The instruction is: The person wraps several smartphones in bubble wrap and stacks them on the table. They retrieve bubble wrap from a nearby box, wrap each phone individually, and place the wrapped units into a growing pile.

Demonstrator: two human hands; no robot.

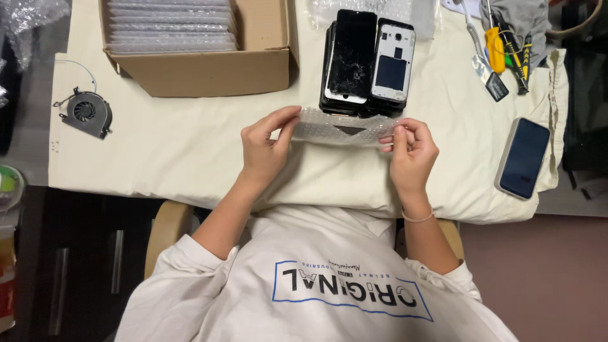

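I count one bubble-wrap sleeve (339, 130) in hand, held just above the cream cloth (190, 145) near the table's near edge, right in front of the stack of phones (367, 63). That stack shows two tops side by side — one black cracked screen and one white back frame; how many lie beneath I cannot tell. One dark phone (522, 158) lies alone toward the right edge. One cardboard box (209, 69), at the far left, holds a row of bubble-wrapped pieces, too packed to count. One small cooling fan (87, 113) sits at the cloth's left edge. At the far right corner I see a clutter of tools (500, 50), at least one yellow-handled.

The cloth drapes the table; dark furniture stands to the left, brownish floor to the right.

My left hand (263, 152) pinches the sleeve's left end between thumb and fingers; my right hand (411, 155) pinches the right end — both closed on it, wrists low, palms facing each other.
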